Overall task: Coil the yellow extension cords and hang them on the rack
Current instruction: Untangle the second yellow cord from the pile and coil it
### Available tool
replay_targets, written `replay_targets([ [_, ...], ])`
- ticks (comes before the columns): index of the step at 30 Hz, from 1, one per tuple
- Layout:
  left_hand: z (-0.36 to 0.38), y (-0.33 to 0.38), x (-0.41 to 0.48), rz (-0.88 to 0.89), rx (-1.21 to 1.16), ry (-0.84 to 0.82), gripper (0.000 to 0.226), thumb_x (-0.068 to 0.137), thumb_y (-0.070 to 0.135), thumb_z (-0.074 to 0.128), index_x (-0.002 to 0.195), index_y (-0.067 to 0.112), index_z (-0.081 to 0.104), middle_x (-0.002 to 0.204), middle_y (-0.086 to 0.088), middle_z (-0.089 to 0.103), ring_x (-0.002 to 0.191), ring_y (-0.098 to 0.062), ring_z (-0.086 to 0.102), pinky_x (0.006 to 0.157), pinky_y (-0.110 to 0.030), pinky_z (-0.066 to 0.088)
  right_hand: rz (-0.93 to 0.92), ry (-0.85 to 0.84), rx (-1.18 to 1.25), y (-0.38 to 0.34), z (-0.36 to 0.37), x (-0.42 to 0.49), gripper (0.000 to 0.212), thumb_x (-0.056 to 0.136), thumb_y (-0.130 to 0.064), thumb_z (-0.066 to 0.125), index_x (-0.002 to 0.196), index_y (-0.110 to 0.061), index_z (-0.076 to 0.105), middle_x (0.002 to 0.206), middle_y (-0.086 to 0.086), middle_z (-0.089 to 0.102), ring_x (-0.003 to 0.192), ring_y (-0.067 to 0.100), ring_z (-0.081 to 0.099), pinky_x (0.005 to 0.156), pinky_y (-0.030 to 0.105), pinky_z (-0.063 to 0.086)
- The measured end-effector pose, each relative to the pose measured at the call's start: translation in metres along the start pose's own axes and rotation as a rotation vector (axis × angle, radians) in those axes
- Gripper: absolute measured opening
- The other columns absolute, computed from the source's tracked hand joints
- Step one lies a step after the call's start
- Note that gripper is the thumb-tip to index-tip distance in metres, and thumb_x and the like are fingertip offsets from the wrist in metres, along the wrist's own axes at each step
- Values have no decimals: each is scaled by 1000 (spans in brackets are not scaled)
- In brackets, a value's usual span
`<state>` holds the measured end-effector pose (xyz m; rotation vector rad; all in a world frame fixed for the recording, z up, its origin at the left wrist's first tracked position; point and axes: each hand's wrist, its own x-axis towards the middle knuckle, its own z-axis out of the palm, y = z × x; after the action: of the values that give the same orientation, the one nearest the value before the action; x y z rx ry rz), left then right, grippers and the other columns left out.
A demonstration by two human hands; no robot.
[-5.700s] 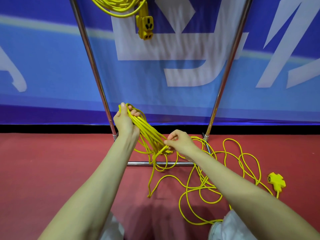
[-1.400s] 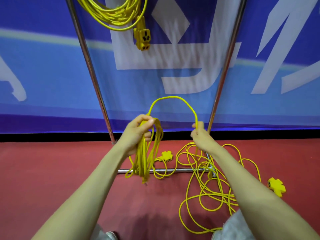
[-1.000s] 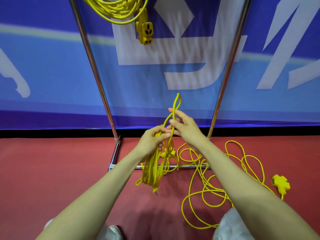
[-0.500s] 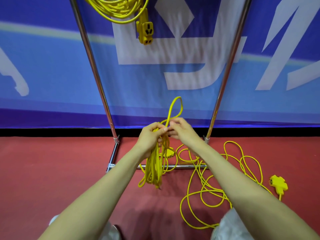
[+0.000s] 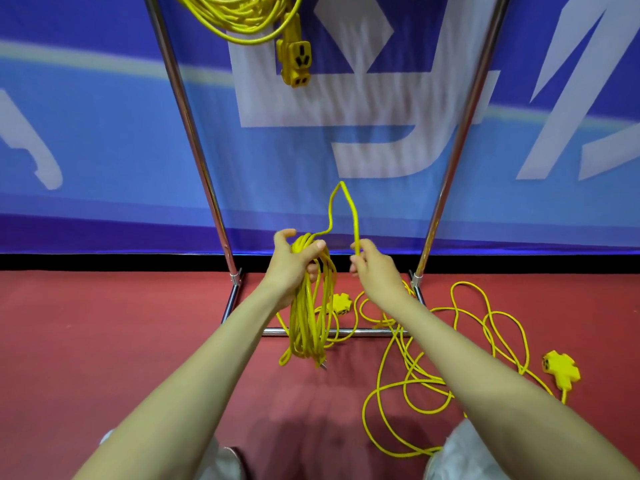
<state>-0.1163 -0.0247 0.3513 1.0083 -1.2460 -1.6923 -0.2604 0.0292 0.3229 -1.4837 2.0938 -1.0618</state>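
Red flooring [image 5: 104, 341] by the rack [image 5: 194, 157] bears the slack cord [image 5: 412, 370], while the left hand [image 5: 294, 261] curls round the gathered coil [image 5: 308, 317], keeping loops together, and the right hand [image 5: 375, 268] pinches a raised strand [image 5: 355, 216], likely shaping the next loop.

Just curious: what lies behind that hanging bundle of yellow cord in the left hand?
The rack's base bar and a yellow socket block on the red floor; the bundle covers part of both.

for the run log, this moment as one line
coiling | left hand grips coil bundle | right hand pinches raised loop | loose cord on floor | hung coil on rack
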Motion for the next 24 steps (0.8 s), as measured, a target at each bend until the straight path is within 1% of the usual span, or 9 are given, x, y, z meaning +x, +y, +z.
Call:
replay_targets([
  [2, -8, 6, 2, -3, -5, -34, 31, 93, 11, 60, 117, 4, 42, 70, -3, 47, 41, -6, 39, 40, -19, 35, 48, 29, -157, 10, -9, 4, 24, 98, -16, 44, 119, -8, 38, 92, 17, 67, 86, 39, 62, 72, 40, 47],
  [4, -18, 14, 3, 25, -30, -104, 13, 95, 13, 56, 98, 0, 53, 68, -3, 43, 40, -5, 38, 38, -17, 34, 89, 24, -315, 20, -18, 5, 24, 98, -15, 43, 118, -6, 35, 96, 21, 64, 89, 42, 60, 67, 40, 39],
  [6, -26, 22, 3, 28, -110, -123, 18, 98, 14, 51, 83, 4, 53, 67, -3, 42, 40, -4, 37, 39, -15, 34, 98, -26, -462, 29, -23, 5, 22, 98, -12, 41, 118, -5, 35, 100, 22, 63, 91, 43, 59, 66, 39, 36],
  [9, -35, 30, 4, -2, -279, -65, 22, 99, 16, 49, 81, 4, 54, 67, -3, 49, 40, -4, 39, 38, -15, 36, 139, -120, -610, 38, -24, 5, 27, 93, -1, 37, 119, -7, 40, 106, 22, 62, 97, 41, 60, 69, 37, 39],
  [13, -38, 34, 8, -20, -467, -10, 23, 100, 19, 48, 81, 6, 53, 63, 0, 52, 39, -3, 39, 37, -13, 36, 118, -237, -717, 43, -19, -1, 37, 88, 4, 37, 119, -10, 50, 115, 19, 61, 107, 39, 58, 80, 38, 45],
  [18, -36, 37, 11, 8, -668, 50, 25, 99, 18, 49, 78, 6, 53, 65, -3, 50, 39, -3, 39, 37, -12, 36, 29, -457, -774, 54, -7, -4, 33, 90, -2, 44, 118, -11, 59, 119, 16, 62, 114, 35, 57, 86, 36, 47],
  [19, -36, 37, 12, 19, -699, 63, 25, 99, 18, 49, 78, 6, 53, 65, -3, 50, 39, -3, 39, 37, -13, 36, 19, -532, -763, 53, -6, -6, 34, 90, -2, 44, 120, -11, 59, 120, 16, 62, 115, 35, 56, 87, 35, 46],
  [22, -38, 37, 16, 58, -759, 89, 24, 100, 18, 49, 80, 6, 51, 69, -3, 48, 39, -4, 38, 38, -14, 36, 31, -753, -765, 51, -7, -12, 54, 87, 3, 42, 136, -18, 49, 134, 13, 55, 123, 32, 51, 93, 32, 45],
  [24, -38, 38, 17, 72, -810, 108, 25, 100, 19, 49, 78, 6, 49, 70, -4, 46, 38, -4, 38, 38, -14, 37, 7, -776, -712, 43, -10, -20, 52, 91, 2, 40, 139, -18, 47, 140, 13, 49, 128, 31, 46, 100, 33, 42],
])
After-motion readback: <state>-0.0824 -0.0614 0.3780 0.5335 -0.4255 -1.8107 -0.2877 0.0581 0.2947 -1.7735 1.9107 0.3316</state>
